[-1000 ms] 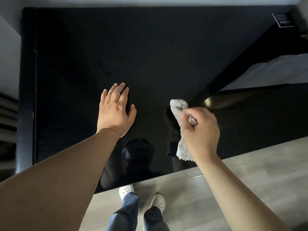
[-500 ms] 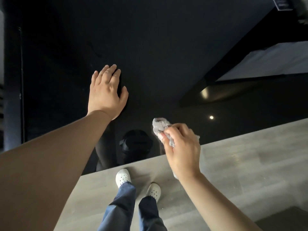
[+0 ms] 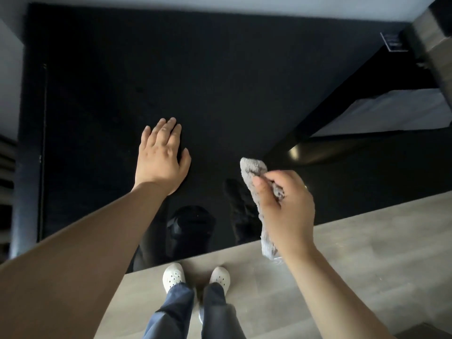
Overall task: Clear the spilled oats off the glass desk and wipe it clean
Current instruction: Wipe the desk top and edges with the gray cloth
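No legible txt; small placard point(image 3: 394, 43) top right has print, too blurred to read

A pale wood-plank floor point(image 3: 367, 260) runs below and to the right of the right hand's point(image 3: 288, 211) grip. Far above the grip, a white wall point(image 3: 220, 0) crosses the top. Up to its right, a brown wooden post point(image 3: 433, 47) stands near a pale surface point(image 3: 391, 113). Just above the grip shows a warm glint of light point(image 3: 294, 151). Dark slats point(image 3: 6, 172) lie far to the left.

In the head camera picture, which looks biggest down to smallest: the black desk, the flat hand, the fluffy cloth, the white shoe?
1. Shiny black glass desk.
2. Flat left hand and fluffy grey cloth: alike, cloth partly hidden, so tied.
3. White holed left shoe, farther away.
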`<state>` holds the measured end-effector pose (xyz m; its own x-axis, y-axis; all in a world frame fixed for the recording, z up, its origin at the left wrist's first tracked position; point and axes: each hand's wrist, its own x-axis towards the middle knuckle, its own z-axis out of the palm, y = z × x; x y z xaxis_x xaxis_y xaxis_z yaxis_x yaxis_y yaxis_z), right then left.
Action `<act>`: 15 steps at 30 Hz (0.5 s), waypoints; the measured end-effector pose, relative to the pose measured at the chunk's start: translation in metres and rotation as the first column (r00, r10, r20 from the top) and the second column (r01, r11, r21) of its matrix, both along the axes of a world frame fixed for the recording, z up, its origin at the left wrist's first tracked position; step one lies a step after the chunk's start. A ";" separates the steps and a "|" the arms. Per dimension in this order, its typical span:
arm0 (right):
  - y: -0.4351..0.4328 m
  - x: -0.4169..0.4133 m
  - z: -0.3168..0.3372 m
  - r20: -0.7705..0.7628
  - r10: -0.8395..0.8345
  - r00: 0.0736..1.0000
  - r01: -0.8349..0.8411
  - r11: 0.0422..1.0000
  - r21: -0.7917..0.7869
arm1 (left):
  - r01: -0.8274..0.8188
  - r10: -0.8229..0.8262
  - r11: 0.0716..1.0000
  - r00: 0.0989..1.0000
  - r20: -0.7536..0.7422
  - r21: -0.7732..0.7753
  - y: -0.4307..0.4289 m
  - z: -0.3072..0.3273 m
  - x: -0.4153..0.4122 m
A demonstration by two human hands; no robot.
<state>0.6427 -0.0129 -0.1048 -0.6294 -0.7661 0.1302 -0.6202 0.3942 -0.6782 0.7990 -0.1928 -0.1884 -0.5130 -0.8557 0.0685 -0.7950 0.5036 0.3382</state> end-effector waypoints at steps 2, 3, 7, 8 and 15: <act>-0.032 -0.012 0.005 -0.001 -0.019 1.000 0.019 0.999 -0.027 | 0.009 -0.010 1.000 1.000 0.022 0.016 0.001 0.002 0.000; -0.049 -0.016 0.005 0.000 -0.023 1.000 0.023 0.999 -0.037 | 0.014 -0.015 1.000 1.000 0.023 0.022 0.000 0.002 0.001; -0.112 -0.030 -0.002 0.054 0.012 0.998 -0.010 0.999 -0.032 | 0.008 -0.001 0.998 0.993 -0.118 0.060 -0.026 0.015 0.005; -0.127 -0.033 -0.006 0.061 0.031 0.998 -0.029 0.999 -0.027 | 0.006 0.007 0.997 0.987 -0.160 0.079 -0.039 0.019 0.008; -0.234 -0.056 -0.026 -0.006 0.129 0.992 -0.129 0.991 -0.024 | -0.093 0.088 0.993 0.994 0.066 0.073 -0.138 0.014 0.019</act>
